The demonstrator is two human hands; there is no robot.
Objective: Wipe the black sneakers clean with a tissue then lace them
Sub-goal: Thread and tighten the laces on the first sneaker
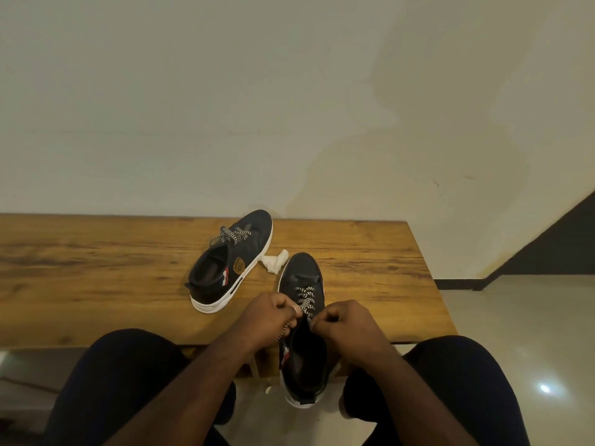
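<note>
A black sneaker (302, 275) with a white sole points away from me, its heel hanging over the near edge of the wooden bench (96, 268). Its black-and-white lace (306, 299) is crossed through the lower eyelets. My left hand (267, 317) pinches one lace end at the shoe's left side. My right hand (347, 323) pinches the other end at the right side. The second black sneaker (231, 262) lies further back on the bench, laced, toe toward the wall. A crumpled white tissue (273, 261) sits between the two shoes.
The bench stands against a pale wall (289, 107). My knees in dark trousers (128, 381) flank the near sneaker. A tiled floor (531, 317) lies to the right, and a small white scrap (268, 388) lies on the floor below the bench.
</note>
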